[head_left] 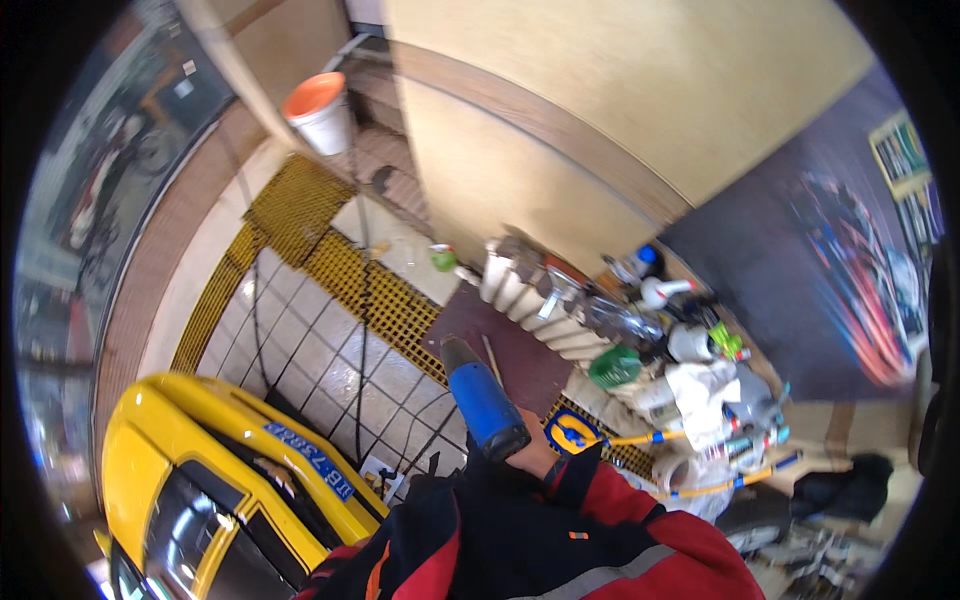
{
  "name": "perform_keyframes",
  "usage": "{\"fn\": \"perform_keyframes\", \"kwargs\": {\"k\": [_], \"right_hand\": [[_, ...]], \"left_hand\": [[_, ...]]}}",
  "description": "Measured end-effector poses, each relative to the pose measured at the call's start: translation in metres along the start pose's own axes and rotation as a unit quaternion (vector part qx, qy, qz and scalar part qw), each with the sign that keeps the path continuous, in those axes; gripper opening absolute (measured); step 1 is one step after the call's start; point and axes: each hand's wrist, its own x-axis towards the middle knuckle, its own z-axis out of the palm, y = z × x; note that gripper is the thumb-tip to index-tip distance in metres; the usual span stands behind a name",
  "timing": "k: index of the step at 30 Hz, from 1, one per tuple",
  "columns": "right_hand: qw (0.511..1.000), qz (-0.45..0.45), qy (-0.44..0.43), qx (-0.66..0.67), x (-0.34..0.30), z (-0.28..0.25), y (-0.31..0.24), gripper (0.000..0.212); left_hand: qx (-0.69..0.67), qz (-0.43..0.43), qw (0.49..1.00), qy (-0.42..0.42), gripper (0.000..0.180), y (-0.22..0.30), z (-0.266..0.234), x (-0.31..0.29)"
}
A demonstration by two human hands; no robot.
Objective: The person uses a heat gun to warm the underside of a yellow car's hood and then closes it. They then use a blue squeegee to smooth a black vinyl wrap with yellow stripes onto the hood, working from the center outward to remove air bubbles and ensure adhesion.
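Note:
My right hand (536, 447) is closed around a blue heat gun (485, 408), mostly hidden behind its body. The gun's dark nozzle points up and to the left, over the tiled floor. My left hand is out of sight behind the dark jacket with red sleeves. To the left stands a yellow car (165, 415) with a raised panel and a blue licence plate (308, 457). A gap shows beside the plate, and its inside is dark.
Yellow grating (375, 300) and dark cables (363, 340) cross the tiles. A white bucket (325, 128) with an orange inside stands far left. At right are bottles, a green container (615, 368), a white cloth (703, 395) and a yellow-blue hose (735, 483).

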Motion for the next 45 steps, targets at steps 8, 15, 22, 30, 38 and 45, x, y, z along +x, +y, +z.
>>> {"fn": "perform_keyframes", "kwargs": {"k": [8, 15, 22, 30, 38, 45], "right_hand": [[0.926, -0.094, -0.191, -0.311, 0.025, 0.1, 0.009, 0.043], [0.725, -0.24, -0.45, -0.464, 0.052, 0.21, 0.083, 0.052], [0.817, 0.069, -0.515, -0.249, -0.08, 0.376, 0.119, 0.054], [0.718, -0.017, -0.612, -0.332, -0.147, 0.439, 0.06, 0.021], [0.783, -0.113, -0.536, -0.293, -0.115, 0.463, 0.053, 0.019], [0.837, 0.255, -0.473, -0.107, -0.038, 0.454, 0.087, 0.032]], "left_hand": [[-0.354, -0.021, 0.915, 0.193, 0.064, -0.015, 0.142, -0.08], [-0.541, -0.037, 0.805, 0.24, 0.057, -0.042, 0.238, -0.093], [-0.625, -0.037, 0.738, 0.252, 0.051, -0.096, 0.305, -0.102], [-0.657, -0.051, 0.695, 0.289, 0.045, -0.145, 0.294, -0.112], [-0.706, -0.058, 0.554, 0.436, 0.049, -0.196, 0.189, -0.177], [-0.433, -0.239, 0.541, 0.68, 0.031, -0.242, 0.108, -0.252]]}}
